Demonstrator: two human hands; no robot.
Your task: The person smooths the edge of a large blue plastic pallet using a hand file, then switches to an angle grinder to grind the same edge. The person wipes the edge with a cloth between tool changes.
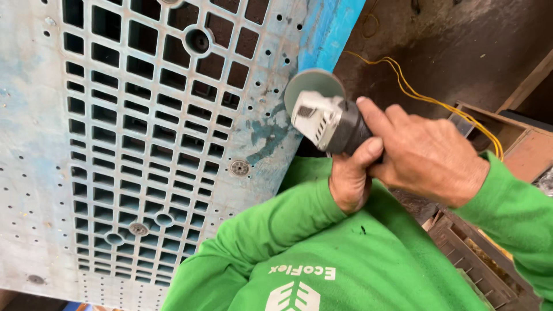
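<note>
I see both hands on the grinder point(331, 122). My right hand point(423, 155) is wrapped shut round its dark body; my left hand point(349, 181) grips from beneath, thumb up the side. The disc point(311, 86) sits just beyond the fingers, at the pallet point(138, 144) edge. A yellow cord point(415, 92) trails behind the right hand. A wooden crate point(478, 259) lies under the right wrist.

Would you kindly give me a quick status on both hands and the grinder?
Right hand and left hand both gripping angle grinder. Disc at edge of blue grid panel. Yellow cable trails behind, clear of disc.
</note>
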